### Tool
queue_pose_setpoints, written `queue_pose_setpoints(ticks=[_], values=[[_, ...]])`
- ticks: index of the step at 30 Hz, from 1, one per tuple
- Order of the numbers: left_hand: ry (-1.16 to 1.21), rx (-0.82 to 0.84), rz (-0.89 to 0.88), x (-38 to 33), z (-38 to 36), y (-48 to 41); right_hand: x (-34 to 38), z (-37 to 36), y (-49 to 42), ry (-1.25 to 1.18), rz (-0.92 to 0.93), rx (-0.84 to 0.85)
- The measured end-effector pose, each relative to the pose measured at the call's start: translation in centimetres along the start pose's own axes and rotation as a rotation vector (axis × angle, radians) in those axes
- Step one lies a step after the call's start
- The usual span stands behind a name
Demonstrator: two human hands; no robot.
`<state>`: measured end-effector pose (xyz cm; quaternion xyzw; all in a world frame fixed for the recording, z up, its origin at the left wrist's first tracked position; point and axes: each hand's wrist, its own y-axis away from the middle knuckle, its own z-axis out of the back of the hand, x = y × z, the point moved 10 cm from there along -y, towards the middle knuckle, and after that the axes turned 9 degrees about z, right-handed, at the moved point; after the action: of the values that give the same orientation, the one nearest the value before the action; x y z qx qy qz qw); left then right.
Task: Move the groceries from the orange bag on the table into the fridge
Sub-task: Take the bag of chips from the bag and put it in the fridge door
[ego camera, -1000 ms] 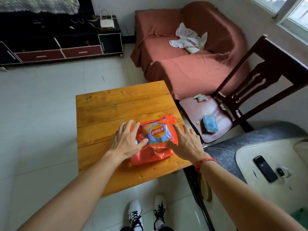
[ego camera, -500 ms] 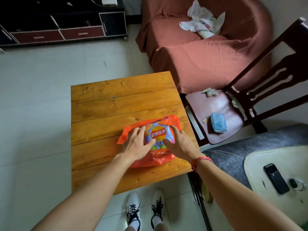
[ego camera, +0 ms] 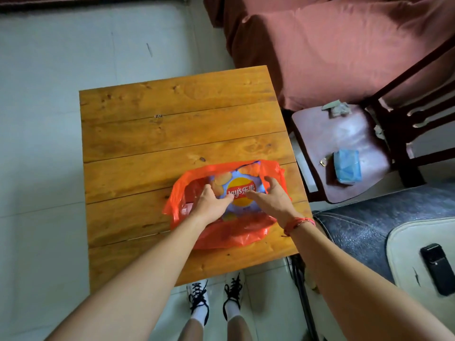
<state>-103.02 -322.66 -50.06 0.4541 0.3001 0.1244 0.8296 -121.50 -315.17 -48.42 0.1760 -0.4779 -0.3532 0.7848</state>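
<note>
An orange plastic bag (ego camera: 236, 235) lies open on the near right part of the wooden table (ego camera: 172, 134). Inside it is a blue bag of chips (ego camera: 240, 190) with a red and yellow logo facing up. Both hands reach into the bag's mouth. My left hand (ego camera: 211, 205) grips the left side of the chips bag, thumb laid across its front. My right hand (ego camera: 273, 200) curls round the chips bag's right edge, thumb near the logo. Other contents of the orange bag are hidden. No fridge is in view.
A dark wooden chair (ego camera: 339, 143) stands just right of the table, with a blue tissue pack (ego camera: 347, 166) on its seat. A red-covered sofa (ego camera: 332, 45) sits behind it. At the right, a black handset (ego camera: 437, 268) lies on a cushioned seat. Tiled floor lies to the left.
The view tilted down and closer. Both hands moved from the bag's outer sides inward, spread the orange plastic wider and closed on the chips bag.
</note>
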Motion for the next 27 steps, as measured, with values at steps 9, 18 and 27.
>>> queue_pose_setpoints(ticks=[9, 18, 27], values=[[0.259, 0.049, 0.123, 1.6, -2.1, -3.3, -2.5, -1.3, -3.6, -0.063, -0.033, 0.053], [0.304, 0.037, 0.086, 1.8, -3.0, -3.5, -2.1, -1.0, -3.4, -0.078, -0.006, 0.118], [0.266, -0.017, -0.001, 1.5, -1.5, -1.4, -0.7, -1.0, -1.5, -0.179, 0.057, 0.141]])
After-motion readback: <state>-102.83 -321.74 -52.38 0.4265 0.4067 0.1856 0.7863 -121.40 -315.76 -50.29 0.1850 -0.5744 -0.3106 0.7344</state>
